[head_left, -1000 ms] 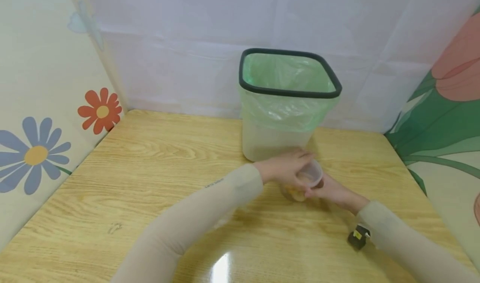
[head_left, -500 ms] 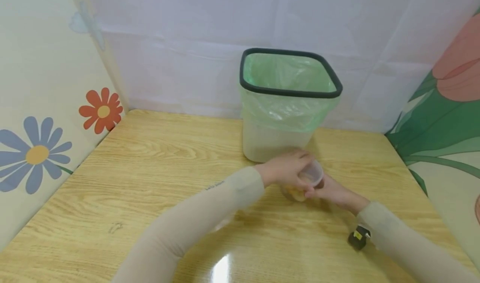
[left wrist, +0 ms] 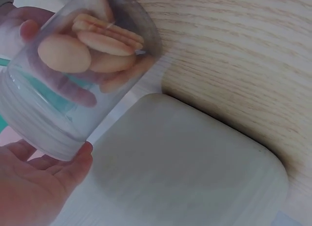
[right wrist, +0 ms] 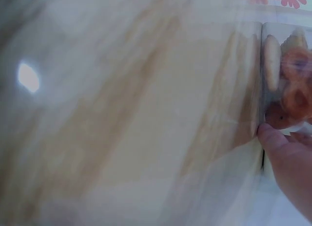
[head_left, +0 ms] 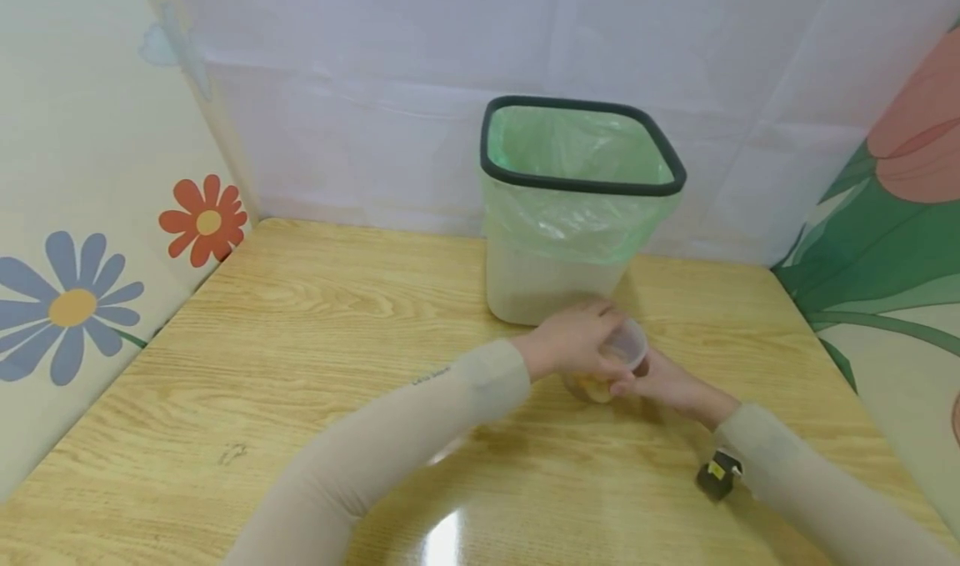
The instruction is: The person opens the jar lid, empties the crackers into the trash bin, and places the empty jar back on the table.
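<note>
Both hands are on a clear plastic jar (head_left: 628, 343) that leans close in front of the bin. Through its wall several cookies (left wrist: 64, 53) show, some of them sandwich-shaped. My left hand (head_left: 572, 343) grips the jar's translucent lid (left wrist: 33, 122) around the rim, its fingertips curled at the edge in the left wrist view. My right hand (head_left: 671, 384) holds the jar's body from the other side, partly seen through the plastic. In the right wrist view, its thumb (right wrist: 279, 144) lies near the jar's base.
A white waste bin (head_left: 551, 283) with a green liner (head_left: 581, 224) and dark rim ring (head_left: 581, 184) stands at the back of the wood-grain table (head_left: 352, 291). Flowered panels stand left and right, and a white sheet (head_left: 360, 116) hangs behind. A small black device (head_left: 717, 474) sits at the right wrist.
</note>
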`<action>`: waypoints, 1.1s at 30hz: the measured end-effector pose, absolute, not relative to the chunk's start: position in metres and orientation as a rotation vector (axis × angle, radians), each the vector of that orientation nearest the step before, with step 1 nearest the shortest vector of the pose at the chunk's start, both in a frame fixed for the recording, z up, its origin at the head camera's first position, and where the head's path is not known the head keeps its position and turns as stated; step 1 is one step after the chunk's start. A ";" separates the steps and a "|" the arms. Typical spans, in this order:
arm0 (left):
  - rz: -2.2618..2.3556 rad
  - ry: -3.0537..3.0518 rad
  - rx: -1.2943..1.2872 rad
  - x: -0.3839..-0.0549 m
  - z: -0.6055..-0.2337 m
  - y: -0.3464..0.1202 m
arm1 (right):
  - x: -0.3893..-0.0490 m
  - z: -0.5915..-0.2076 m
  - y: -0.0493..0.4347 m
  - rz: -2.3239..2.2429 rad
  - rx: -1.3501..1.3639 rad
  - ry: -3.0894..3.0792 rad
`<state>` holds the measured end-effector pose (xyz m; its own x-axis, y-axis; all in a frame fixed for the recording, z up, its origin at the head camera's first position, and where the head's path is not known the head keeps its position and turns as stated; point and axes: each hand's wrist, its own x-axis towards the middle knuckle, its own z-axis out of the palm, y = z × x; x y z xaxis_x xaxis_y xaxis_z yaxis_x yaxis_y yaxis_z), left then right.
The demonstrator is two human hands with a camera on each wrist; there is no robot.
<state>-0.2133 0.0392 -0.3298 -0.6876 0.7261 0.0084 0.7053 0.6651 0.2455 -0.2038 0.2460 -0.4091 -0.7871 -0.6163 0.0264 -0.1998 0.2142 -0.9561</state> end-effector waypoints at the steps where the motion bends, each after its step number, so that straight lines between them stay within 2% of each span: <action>1: 0.361 2.792 1.201 -0.213 -0.331 0.039 | -0.204 -0.409 0.246 -1.594 -0.752 2.138; 10: 0.481 2.844 1.165 -0.213 -0.336 0.041 | -0.203 -0.405 0.245 -1.554 -0.709 2.198; 33: 0.432 2.847 1.165 -0.211 -0.337 0.041 | -0.201 -0.408 0.239 -1.656 -0.753 2.217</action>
